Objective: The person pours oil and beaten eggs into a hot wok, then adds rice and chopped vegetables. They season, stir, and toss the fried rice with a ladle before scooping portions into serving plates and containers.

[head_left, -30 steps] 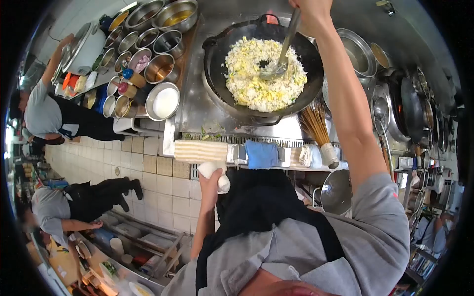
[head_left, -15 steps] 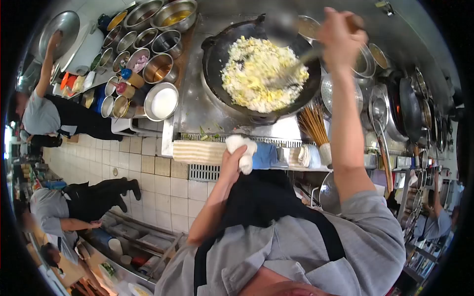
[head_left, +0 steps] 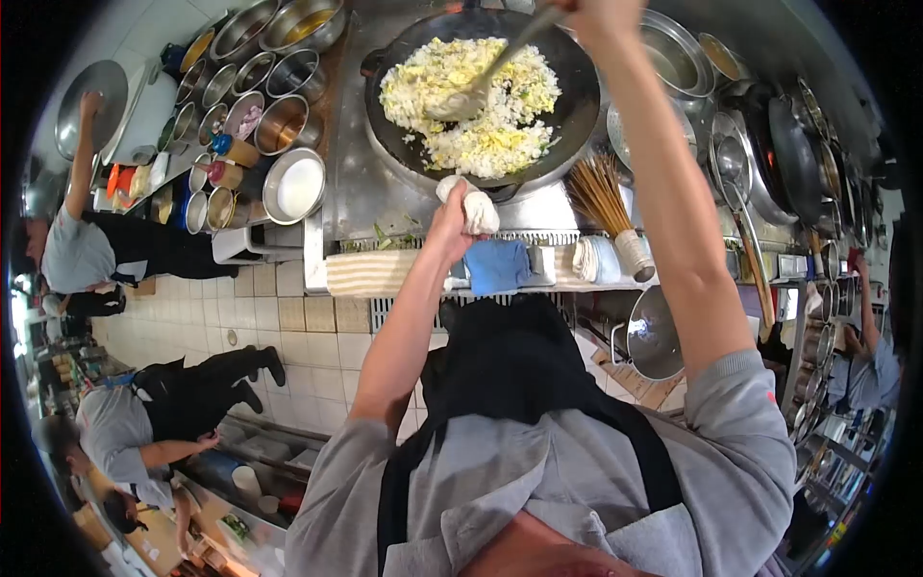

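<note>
My right hand (head_left: 608, 21), at the top edge, is closed around the handle of a metal ladle (head_left: 510, 53). The ladle's bowl rests in fried rice with egg (head_left: 500, 144) on the left side of a black wok (head_left: 575, 101). My left hand (head_left: 448, 223) is closed on a folded white cloth (head_left: 478, 212), which is at the wok's near rim, around its lower handle. Below it, a blue cloth (head_left: 497, 266) and a striped towel (head_left: 370, 273) hang along the stove's front edge.
A bamboo brush (head_left: 608, 207) lies right of the wok. Metal bowls, a white-filled bowl (head_left: 294, 187) and bottles crowd the left counter. Pans and ladles (head_left: 733, 159) are at the right. Co-workers (head_left: 120, 423) stand at the left; another person (head_left: 868, 370) is at the far right.
My left hand has moved up from the towel rail to the wok's near rim with the white cloth. The ladle has swept left through the rice, which is now spread differently.
</note>
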Action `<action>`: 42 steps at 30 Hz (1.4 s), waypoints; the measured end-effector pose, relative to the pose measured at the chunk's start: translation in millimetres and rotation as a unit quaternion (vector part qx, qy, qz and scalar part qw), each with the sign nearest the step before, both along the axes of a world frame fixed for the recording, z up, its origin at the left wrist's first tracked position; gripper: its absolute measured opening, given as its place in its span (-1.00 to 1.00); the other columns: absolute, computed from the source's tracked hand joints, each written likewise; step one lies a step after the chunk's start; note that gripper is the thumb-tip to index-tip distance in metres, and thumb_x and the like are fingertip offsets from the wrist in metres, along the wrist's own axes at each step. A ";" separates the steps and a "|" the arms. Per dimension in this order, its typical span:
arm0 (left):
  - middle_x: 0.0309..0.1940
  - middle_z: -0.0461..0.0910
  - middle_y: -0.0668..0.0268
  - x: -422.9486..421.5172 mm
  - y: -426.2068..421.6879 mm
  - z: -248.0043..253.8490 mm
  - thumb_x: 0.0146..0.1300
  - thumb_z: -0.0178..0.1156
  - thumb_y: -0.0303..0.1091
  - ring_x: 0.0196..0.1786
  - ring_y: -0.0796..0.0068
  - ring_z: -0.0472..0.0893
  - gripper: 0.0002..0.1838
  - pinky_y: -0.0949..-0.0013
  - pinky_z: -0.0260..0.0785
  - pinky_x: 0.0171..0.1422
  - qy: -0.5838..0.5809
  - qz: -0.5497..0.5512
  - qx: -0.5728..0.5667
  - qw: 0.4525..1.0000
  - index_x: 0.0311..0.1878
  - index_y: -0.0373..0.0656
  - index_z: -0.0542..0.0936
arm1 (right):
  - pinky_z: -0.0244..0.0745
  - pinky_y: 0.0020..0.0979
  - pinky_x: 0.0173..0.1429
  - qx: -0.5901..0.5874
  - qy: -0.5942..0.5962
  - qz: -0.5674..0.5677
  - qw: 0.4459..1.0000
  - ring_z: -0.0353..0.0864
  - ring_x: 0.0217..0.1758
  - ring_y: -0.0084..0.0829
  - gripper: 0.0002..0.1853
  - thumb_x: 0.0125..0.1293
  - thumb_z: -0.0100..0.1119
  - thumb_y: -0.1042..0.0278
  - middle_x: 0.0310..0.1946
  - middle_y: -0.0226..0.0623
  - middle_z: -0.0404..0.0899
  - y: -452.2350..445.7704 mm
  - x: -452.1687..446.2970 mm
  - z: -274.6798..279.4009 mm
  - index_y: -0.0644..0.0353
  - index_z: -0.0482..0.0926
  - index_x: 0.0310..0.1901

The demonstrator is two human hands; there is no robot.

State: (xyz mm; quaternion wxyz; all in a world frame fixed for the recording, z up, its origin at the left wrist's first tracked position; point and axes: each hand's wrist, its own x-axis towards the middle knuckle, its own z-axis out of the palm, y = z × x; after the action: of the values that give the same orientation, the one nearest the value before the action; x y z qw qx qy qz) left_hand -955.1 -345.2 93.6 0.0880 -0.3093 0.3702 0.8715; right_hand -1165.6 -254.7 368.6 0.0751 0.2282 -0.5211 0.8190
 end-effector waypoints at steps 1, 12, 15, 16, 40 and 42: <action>-0.31 0.68 0.24 -13.7 -2.3 -9.6 0.46 0.00 0.02 -0.31 0.37 0.67 -0.63 0.26 0.49 -0.33 -0.011 0.028 0.028 0.999 -0.07 -0.11 0.52 | 0.13 -0.48 -0.70 -0.030 -0.006 0.046 0.998 0.23 -0.79 -0.59 -0.68 0.27 0.24 0.36 -0.77 -0.49 0.26 26.4 -10.0 12.6 0.02 0.32 -0.57; -0.31 0.66 0.14 74.5 63.8 81.3 0.38 -0.03 -0.43 -0.25 0.26 0.73 -0.83 0.26 0.61 -0.39 -0.033 0.231 0.049 0.971 -0.02 -0.18 0.44 | 0.02 -0.40 -0.50 -0.070 -0.140 -0.053 0.986 0.02 -0.68 -0.59 -0.61 0.32 0.16 0.38 -0.71 -0.54 0.04 111.3 -5.3 7.7 0.06 0.23 -0.61; -0.43 0.65 0.25 30.7 25.7 29.7 0.38 0.01 -0.35 -0.41 0.34 0.67 -0.85 0.23 0.58 -0.34 0.021 0.104 0.089 0.990 -0.08 -0.16 0.48 | 0.07 -0.41 -0.62 -0.007 -0.042 -0.170 0.985 0.13 -0.76 -0.57 -0.65 0.33 0.18 0.32 -0.75 -0.53 0.18 70.5 0.2 17.4 0.05 0.30 -0.59; -0.41 0.64 0.26 9.0 23.7 8.1 0.37 0.07 -0.29 -0.46 0.36 0.63 -0.86 0.21 0.56 -0.36 0.010 0.131 0.082 0.988 -0.12 -0.12 0.50 | 0.11 -0.41 -0.72 0.028 -0.018 -0.274 0.961 0.22 -0.82 -0.54 -0.69 0.29 0.24 0.28 -0.77 -0.50 0.31 42.1 -4.4 13.2 0.04 0.36 -0.56; -0.39 0.61 0.22 27.3 20.7 22.1 0.38 0.11 -0.33 -0.40 0.34 0.64 -0.83 0.25 0.52 -0.33 -0.015 0.126 0.021 0.992 -0.17 -0.26 0.51 | 0.25 -0.60 -0.39 -0.012 0.117 -0.153 0.981 0.35 -0.49 -0.71 -0.66 0.23 0.40 0.31 -0.61 -0.52 0.45 12.6 82.9 -36.1 0.19 0.42 -0.56; -0.32 0.61 0.26 60.5 37.7 -25.6 0.39 0.05 -0.34 -0.37 0.36 0.63 -0.83 0.25 0.56 -0.35 -0.031 0.108 -0.006 0.994 -0.02 -0.15 0.45 | 0.14 -0.50 -0.65 -0.029 0.144 -0.136 0.980 0.27 -0.78 -0.61 -0.66 0.35 0.22 0.39 -0.74 -0.45 0.33 5.3 59.7 -2.5 0.16 0.31 -0.53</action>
State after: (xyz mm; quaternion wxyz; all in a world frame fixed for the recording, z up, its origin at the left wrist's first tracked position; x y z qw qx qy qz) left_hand -894.6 -307.5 67.9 0.0034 -0.3749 0.3371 0.8636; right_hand -1105.9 -249.4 366.1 0.2668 0.2681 -0.5075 0.7742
